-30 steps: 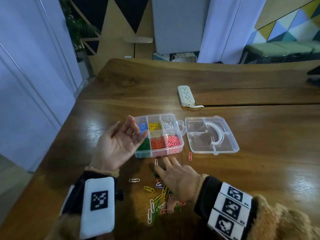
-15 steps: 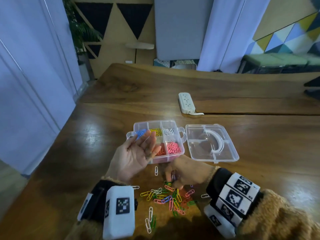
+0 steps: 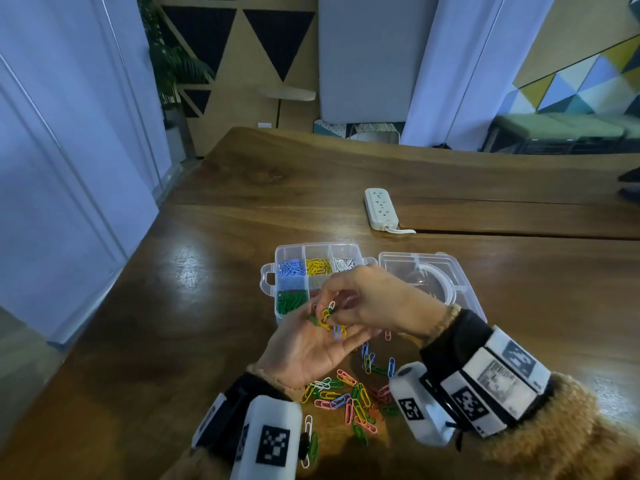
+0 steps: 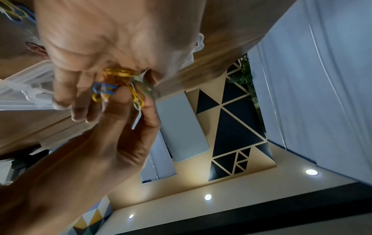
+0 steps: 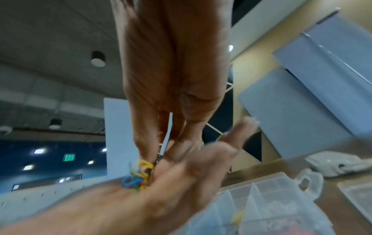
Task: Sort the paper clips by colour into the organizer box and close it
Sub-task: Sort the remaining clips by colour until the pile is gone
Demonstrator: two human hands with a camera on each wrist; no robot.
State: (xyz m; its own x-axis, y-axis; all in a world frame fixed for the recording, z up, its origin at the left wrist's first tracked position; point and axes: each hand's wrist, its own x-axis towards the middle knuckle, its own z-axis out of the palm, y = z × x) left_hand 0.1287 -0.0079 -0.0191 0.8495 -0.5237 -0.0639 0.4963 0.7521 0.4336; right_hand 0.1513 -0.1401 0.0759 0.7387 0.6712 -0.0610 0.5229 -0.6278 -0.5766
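The clear organizer box (image 3: 317,247) stands open on the wooden table, its lid (image 3: 415,268) lying flat to the right. Blue (image 3: 291,268), yellow (image 3: 318,266), white (image 3: 343,263) and green (image 3: 291,301) clips fill separate compartments; my hands hide the front right ones. My left hand (image 3: 308,344) is held palm up just in front of the box, cupping a small bunch of mixed clips (image 3: 329,318). My right hand (image 3: 367,299) reaches over it and pinches clips in that bunch (image 4: 118,74). A loose pile of mixed clips (image 3: 349,396) lies on the table under my wrists.
A white power strip (image 3: 380,207) lies behind the box, by a seam in the table. A few stray clips (image 3: 306,427) lie near the front edge. The table's left edge runs close to a pale wall.
My right hand has lifted off the pile on the table and come up to my left palm. The left hand, empty before, now has clips in it and sits closer to me.
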